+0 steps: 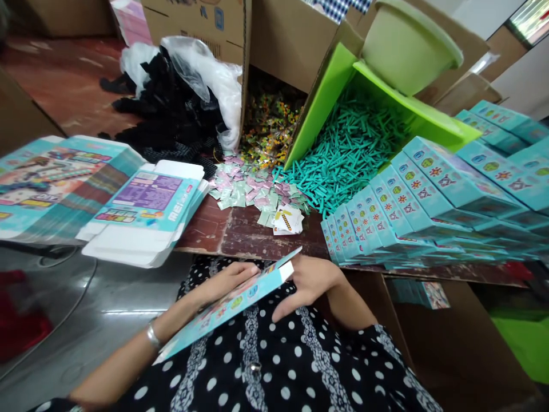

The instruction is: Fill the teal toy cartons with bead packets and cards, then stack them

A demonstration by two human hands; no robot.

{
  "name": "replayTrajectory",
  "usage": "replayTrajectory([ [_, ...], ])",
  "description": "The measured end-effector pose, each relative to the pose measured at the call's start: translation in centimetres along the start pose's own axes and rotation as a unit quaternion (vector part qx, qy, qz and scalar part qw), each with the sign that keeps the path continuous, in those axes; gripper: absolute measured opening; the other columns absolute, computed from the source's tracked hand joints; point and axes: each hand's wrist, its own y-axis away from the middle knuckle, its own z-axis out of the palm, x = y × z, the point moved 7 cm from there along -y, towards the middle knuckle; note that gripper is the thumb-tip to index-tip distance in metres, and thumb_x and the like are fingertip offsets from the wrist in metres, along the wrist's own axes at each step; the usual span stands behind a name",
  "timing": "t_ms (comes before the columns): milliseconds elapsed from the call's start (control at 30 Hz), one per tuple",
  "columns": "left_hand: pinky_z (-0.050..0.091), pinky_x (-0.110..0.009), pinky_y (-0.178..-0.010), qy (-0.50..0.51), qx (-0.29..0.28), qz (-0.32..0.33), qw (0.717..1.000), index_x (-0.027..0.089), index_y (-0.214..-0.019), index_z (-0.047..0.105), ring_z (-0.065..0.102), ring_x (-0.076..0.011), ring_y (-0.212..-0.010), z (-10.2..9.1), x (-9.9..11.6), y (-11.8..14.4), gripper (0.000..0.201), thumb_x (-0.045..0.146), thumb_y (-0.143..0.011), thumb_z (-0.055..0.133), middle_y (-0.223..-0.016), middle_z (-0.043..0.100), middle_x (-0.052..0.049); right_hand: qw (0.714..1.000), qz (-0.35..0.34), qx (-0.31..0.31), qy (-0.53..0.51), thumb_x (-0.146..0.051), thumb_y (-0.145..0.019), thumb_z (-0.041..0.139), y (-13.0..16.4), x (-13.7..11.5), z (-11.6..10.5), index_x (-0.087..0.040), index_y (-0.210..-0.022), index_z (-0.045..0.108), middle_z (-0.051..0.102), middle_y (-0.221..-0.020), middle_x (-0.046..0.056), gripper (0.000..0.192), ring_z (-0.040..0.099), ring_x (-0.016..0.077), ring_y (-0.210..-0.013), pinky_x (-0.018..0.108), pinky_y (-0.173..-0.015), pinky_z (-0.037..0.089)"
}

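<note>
While two hands [223,283] [311,283] (bare) grip — one carton [227,306].

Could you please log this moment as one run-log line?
left hand: holds flat carton | right hand: on carton end | nearest: sachets, teal sticks

- I see flat cartons [146,212] stacked on the table's [249,234] left edge.
- Sachets [253,189] lie centre, sticks [347,154] right of them.
- Finished boxes [429,200] line the right.
</note>
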Motion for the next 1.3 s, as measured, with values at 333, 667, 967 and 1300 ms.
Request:
replayTrajectory([
  [333, 0.058, -0.056, -0.118, -0.066, 0.022, 0.108, 0.992, 0.040, -0.146, 0.078, 0.077, -0.0373, -0.131, -3.9, 6.7, 4.3, 0.048, 0.047, -0.099, 0.076, -0.142, 0.081, -0.007, 0.996, 0.082, 0.011, -0.046, -0.043, -0.094, 0.089, -1.7, 1.9, 0.5, -0.028, -0.127, 0.084, 0.085, -0.125, 0.001, 0.036, 0.081, 0.0213, -0.114, 0.033, -0.108, 0.064],
  [667, 0.066, -0.046, -0.102, -0.050, 0.108, 0.104, 0.987, 0.031, -0.130, 0.085, 0.081, -0.0359, -0.114, -4.5, 6.4, 4.3, 0.042, 0.054, -0.094, 0.079, -0.122, 0.086, -0.009, 0.977, 0.139, 0.060, -0.150, -0.054, -0.095, 0.085, -1.8, 3.6, 1.0, -0.019, -0.121, 0.082, 0.084, -0.117, 0.006, 0.044, 0.079, 0.0242, -0.108, 0.040, -0.101, 0.067],
  [967, 0.068, -0.044, -0.101, 0.157, 0.488, 0.146, 0.846, 0.023, -0.122, 0.071, 0.080, -0.0308, -0.112, -10.8, 2.6, 3.4, 0.054, 0.052, -0.082, 0.094, -0.122, 0.082, -0.011, 0.864, 0.085, 0.496, 0.026, -0.049, -0.115, 0.046, -0.4, 5.1, -4.1, -0.027, -0.176, 0.031, 0.062, -0.159, 0.017, 0.066, 0.063, 0.0282, -0.147, 0.050, -0.121, 0.058],
  [1300, 0.055, -0.045, -0.117, 0.062, 0.433, 0.178, 0.881, 0.022, -0.146, 0.068, 0.066, -0.0365, -0.140, -10.7, 0.8, -1.8, 0.065, 0.052, -0.088, 0.072, -0.153, 0.070, -0.013, 0.875, 0.175, 0.445, -0.081, -0.059, -0.108, 0.052, -2.1, 13.1, -2.0, -0.021, -0.154, 0.055, 0.069, -0.144, 0.014, 0.059, 0.068, 0.0281, -0.129, 0.041, -0.110, 0.057],
])
